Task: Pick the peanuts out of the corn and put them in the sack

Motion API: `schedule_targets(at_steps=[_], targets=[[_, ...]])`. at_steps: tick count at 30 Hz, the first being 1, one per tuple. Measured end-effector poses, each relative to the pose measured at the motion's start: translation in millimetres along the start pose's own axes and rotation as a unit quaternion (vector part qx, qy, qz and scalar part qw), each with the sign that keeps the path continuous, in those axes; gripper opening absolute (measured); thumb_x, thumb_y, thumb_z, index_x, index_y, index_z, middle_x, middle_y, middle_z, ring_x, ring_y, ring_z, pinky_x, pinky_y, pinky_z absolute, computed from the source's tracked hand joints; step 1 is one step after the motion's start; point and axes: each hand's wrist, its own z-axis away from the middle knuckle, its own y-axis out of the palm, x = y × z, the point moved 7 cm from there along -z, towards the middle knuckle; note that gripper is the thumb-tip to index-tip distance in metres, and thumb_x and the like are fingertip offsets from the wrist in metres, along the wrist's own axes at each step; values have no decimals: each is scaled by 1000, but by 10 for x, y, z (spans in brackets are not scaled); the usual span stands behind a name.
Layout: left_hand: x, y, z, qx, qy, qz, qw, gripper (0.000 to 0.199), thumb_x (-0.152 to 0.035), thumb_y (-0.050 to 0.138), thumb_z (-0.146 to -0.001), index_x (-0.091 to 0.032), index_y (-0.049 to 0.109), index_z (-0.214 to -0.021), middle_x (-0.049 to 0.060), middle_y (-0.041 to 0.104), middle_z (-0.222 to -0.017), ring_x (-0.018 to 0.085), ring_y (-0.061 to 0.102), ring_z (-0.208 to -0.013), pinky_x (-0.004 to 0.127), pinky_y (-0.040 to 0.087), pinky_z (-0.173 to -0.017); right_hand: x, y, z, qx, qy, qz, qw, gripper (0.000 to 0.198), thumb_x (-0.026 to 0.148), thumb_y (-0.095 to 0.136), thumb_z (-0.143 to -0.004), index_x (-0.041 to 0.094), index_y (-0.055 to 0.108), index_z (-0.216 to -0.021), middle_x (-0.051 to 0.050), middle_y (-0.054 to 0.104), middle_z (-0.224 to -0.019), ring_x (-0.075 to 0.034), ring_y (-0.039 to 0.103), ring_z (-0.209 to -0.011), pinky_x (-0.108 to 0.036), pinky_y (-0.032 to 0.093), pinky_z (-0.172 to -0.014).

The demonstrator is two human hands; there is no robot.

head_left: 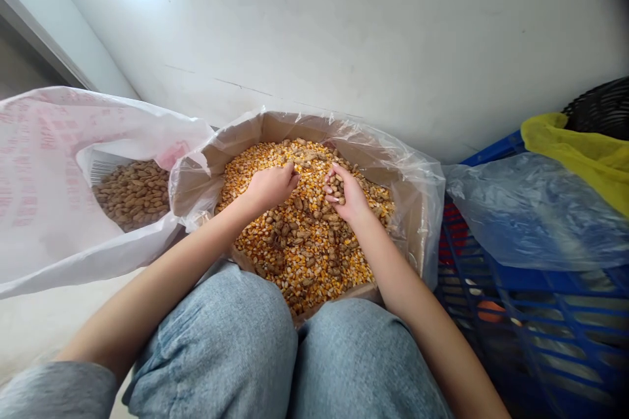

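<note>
Over a plastic-lined cardboard box (417,236) in front of my knees, both my hands hover close together. Yellow corn kernels (255,163) fill the box, with many unshelled peanuts (289,236) scattered on top. My right hand (350,195) has its fingers curled around several peanuts (337,187), palm turned partly up. My left hand (273,186) is closed with its back toward me, just above the corn; whatever is in its fingers is hidden.
At the left, a white woven sack (59,177) lies open with more peanuts (135,196) inside. To the right stands a blue plastic crate (555,321), topped with clear plastic sheeting (535,209) and a yellow mesh bag (580,157). A white wall (344,33) rises behind the box.
</note>
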Motion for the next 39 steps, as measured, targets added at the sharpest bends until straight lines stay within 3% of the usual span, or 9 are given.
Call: schedule_targets(at_steps=[6,10,14,20,22,24,28,34,39], targets=[[839,-1004,607,-188,-100,92,973,36,-44,25,-83,-20,50,-94,3,62,-82,15,56,-72,22,40,-62,-13,43,6,1,7,-4,1000,22,33,58,-65,17,43,-60,5,45,-52,-3,36,-36,-12,18,-25],[1789,-1274,1074,-83,-228,-22,970,34,-44,38,-77,-19,52,-93,7,59,-96,20,54,-84,28,40,-71,25,85,20,3,-65,77,995,23,35,59,-66,17,46,-58,4,47,-56,-4,36,-37,-14,20,-26],[2270,-1392,1573,-107,-272,-16,956,39,-44,32,-80,-22,42,-110,7,48,-117,19,46,-102,32,36,-84,214,348,70,-18,-194,163,967,22,36,56,-70,19,49,-58,3,47,-57,-5,36,-39,-16,22,-28],[2171,-1393,1888,-190,-261,131,937,27,-41,35,-80,-27,45,-99,0,53,-112,14,49,-99,27,36,-88,287,2049,279,135,-379,262,877,23,38,43,-80,21,52,-68,3,45,-58,-6,42,-50,-17,37,-46],[2042,-1411,1851,-228,-237,165,930,24,-40,36,-79,-26,47,-96,0,55,-110,15,51,-98,26,37,-87,18,2693,271,261,-357,351,825,23,39,38,-82,22,54,-80,2,50,-67,-8,48,-62,-21,42,-60],[1880,-1389,1798,-237,-202,178,933,22,-37,37,-79,-26,47,-94,0,57,-106,15,52,-96,25,39,-85,-192,2918,129,255,-304,428,812,26,41,41,-80,22,52,-95,-1,53,-90,-12,50,-85,-27,41,-75],[1510,-1227,1764,-155,-107,140,972,18,-31,39,-78,-28,48,-93,-1,59,-98,16,53,-90,24,41,-77,-162,2464,48,232,-307,523,761,35,42,41,-80,20,49,-106,-6,48,-112,-18,43,-102,-36,35,-87],[988,-961,1450,-43,-19,109,993,25,-38,39,-78,-28,49,-99,1,60,-98,16,56,-79,23,43,-64,195,943,282,117,-285,677,669,19,27,42,-80,20,59,-84,-5,58,-91,-19,50,-89,-36,38,-78],[395,-379,671,83,92,-47,991,28,-36,38,-79,-23,53,-100,6,62,-93,19,59,-72,27,42,-59,-63,810,491,115,-297,755,573,20,27,45,-79,21,60,-91,-6,60,-90,-21,48,-88,-37,38,-76]])
